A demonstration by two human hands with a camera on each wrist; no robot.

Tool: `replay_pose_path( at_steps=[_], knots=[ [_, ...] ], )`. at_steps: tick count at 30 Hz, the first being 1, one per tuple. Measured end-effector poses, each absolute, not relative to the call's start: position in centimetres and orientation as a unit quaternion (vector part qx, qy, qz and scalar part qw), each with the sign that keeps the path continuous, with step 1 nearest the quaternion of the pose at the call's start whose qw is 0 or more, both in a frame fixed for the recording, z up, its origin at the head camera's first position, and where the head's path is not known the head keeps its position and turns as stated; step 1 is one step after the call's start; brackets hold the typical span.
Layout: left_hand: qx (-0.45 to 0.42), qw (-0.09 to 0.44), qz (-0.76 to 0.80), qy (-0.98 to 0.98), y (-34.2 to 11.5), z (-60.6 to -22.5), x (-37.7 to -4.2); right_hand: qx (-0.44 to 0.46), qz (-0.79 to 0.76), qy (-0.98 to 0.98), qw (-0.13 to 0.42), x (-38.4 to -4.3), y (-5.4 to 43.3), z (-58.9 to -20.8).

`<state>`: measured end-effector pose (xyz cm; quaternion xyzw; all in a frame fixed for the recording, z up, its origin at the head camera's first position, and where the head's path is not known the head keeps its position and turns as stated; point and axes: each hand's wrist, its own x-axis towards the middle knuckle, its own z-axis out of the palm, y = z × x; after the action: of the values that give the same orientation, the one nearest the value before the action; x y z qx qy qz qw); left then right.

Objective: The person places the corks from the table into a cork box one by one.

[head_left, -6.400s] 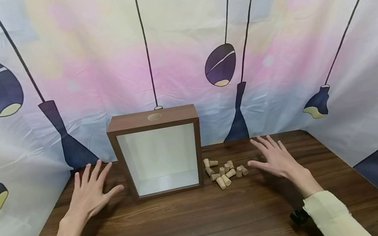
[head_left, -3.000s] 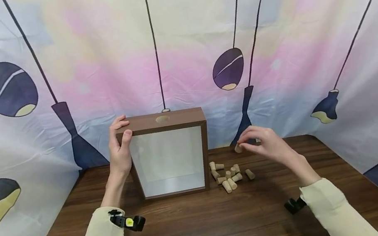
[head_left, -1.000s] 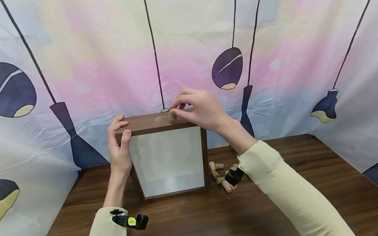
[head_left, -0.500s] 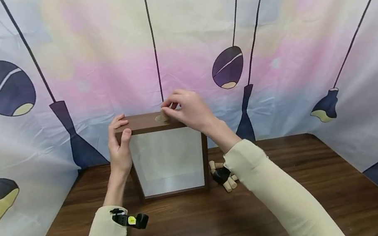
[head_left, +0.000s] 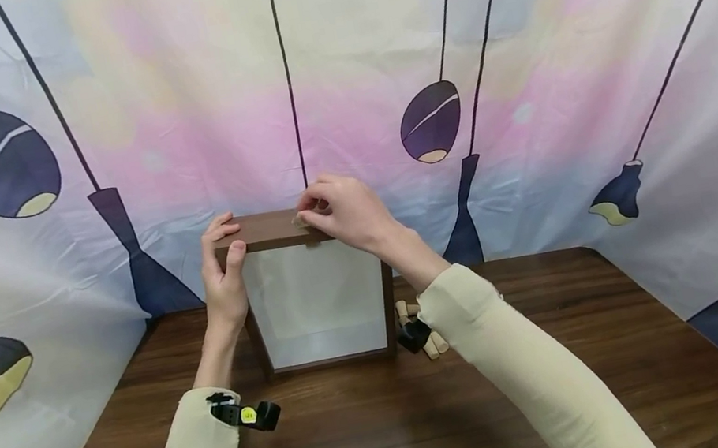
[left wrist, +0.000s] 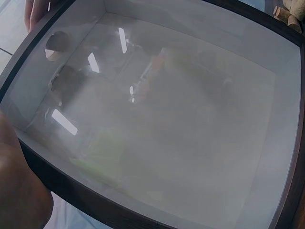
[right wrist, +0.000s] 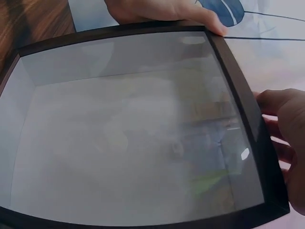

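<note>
A brown wooden box frame [head_left: 381,308] with a clear front and a white inside stands upright on the table. My left hand [head_left: 225,280] grips its upper left corner, thumb in front and fingers over the top. At the slot in the top edge, my right hand [head_left: 350,213] pinches a cork, which the fingers mostly hide. Just under the top rail, a small brownish bit [head_left: 314,244] shows through the front. In the left wrist view, the oval hole [left wrist: 58,43] looks partly filled. More corks [head_left: 434,345] lie right of the frame, partly covered by the right wrist camera.
The dark wood table [head_left: 339,436] runs back to a patterned cloth [head_left: 337,59] hanging behind and at both sides. A black wrist camera [head_left: 414,334] sits close by the corks and the frame's right side.
My left hand has come to the frame's corner. The right hand has picked up a cork from beside the frame, carried it left to the top slot, and lowered it slightly there.
</note>
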<state>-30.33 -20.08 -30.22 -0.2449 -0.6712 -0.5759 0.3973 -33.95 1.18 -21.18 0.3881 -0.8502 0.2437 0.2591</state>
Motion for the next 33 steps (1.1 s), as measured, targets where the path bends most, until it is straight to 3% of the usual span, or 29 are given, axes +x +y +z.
replay_pose_path(
  at_steps=[33],
  knots=[
    [-0.233,0.399,-0.580,-0.671,-20.1,-30.2,-30.3,0.331,0.362,-0.809,0.326,-33.3,12.0,-24.4]
  ],
)
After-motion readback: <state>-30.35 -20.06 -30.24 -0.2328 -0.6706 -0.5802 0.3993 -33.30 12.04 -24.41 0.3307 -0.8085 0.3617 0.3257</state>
